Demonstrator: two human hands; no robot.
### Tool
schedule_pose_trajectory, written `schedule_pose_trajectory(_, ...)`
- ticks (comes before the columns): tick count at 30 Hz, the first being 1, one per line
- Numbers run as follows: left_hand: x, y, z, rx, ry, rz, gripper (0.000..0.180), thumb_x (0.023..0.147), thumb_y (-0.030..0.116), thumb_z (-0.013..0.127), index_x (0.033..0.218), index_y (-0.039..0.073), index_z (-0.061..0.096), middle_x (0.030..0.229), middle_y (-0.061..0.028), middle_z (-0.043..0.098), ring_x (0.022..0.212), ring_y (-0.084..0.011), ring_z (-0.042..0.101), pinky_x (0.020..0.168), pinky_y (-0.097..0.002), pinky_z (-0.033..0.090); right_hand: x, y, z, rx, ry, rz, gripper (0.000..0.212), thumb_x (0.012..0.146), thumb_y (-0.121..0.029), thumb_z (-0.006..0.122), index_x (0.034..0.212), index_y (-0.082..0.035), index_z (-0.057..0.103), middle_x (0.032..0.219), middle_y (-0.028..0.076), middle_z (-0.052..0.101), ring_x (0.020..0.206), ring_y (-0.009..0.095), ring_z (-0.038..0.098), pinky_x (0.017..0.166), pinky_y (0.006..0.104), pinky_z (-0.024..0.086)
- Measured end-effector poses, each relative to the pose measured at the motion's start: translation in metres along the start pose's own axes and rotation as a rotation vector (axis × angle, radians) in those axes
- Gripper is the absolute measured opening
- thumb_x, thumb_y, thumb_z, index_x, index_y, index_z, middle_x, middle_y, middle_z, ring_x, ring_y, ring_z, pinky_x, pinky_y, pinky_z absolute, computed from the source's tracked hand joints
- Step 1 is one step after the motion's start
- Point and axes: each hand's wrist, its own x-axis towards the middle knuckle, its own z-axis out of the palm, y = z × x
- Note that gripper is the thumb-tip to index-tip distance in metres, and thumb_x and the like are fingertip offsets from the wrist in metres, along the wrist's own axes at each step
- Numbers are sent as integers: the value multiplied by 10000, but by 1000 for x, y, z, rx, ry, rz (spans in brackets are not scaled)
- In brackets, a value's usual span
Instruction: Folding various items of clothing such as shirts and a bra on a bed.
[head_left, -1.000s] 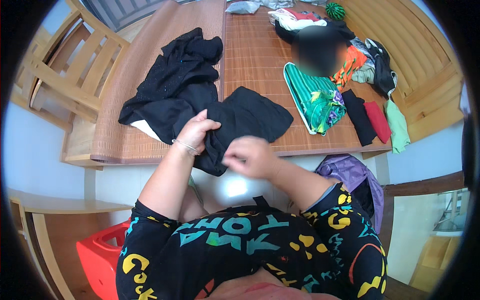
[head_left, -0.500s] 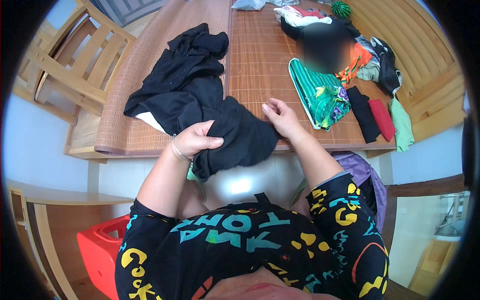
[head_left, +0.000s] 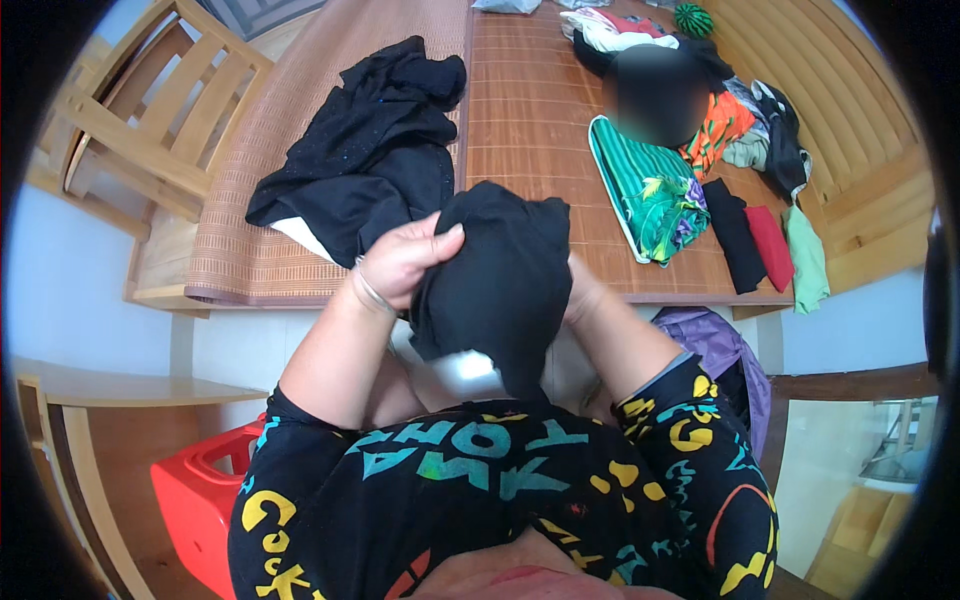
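Note:
A plain black garment (head_left: 495,285) is held up in front of me, over the near edge of the mat-covered bed platform. My left hand (head_left: 408,260) is closed on its left side, thumb on top of the cloth. At the right edge of the same cloth is my right hand (head_left: 582,286), slightly blurred, with its fingers hidden behind the fabric. Beyond my left hand lies a crumpled heap of black clothing (head_left: 365,150), with small glints on it. A bit of white cloth (head_left: 303,240) shows from under the heap.
Right on the platform's woven mat (head_left: 525,110) lie a folded green flowered garment (head_left: 655,195) and rolled black (head_left: 735,235), red (head_left: 765,240) and light green (head_left: 805,260) pieces. More clothes pile behind, near a dark blurred patch. A red stool (head_left: 200,500) stands lower left.
The black garment has been lifted off the heap and drawn toward me. My right hand, open beside the cloth before, has moved to behind its right edge. My left hand keeps its grip.

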Motion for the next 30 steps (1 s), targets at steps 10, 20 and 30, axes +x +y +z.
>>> schedule_pose_trajectory(10, 0, 10, -54, 1180, 426, -211, 477, 789, 15, 592, 1256, 11, 496, 947, -44, 623, 810, -105, 575, 760, -242, 462, -57, -106, -49, -316, 499, -516, 238, 839, -116, 646, 1044, -17, 576, 975, 89, 646, 870, 187, 630, 793, 317, 509)
schedule_pose_trajectory(20, 1, -9, -38, 1730, 533, -281, 544, 690, 310, 673, 1119, -12, 581, 1007, -210, 640, 940, -318, 626, 857, -342, 471, -65, -102, -49, -394, 566, -396, 221, 839, -123, 652, 1015, -12, 578, 932, 76, 648, 821, 164, 631, 750, 285, 509)
schedule_pose_trajectory(30, 15, 2, -67, 1444, 860, 638, 236, 707, -15, 541, 920, 31, 631, 878, -129, 629, 878, -264, 613, 823, -306, 469, -73, -110, -56, -743, 700, -803, 223, 822, 17, 629, 1032, -25, 565, 879, 40, 627, 784, 106, 593, 733, 227, 478)
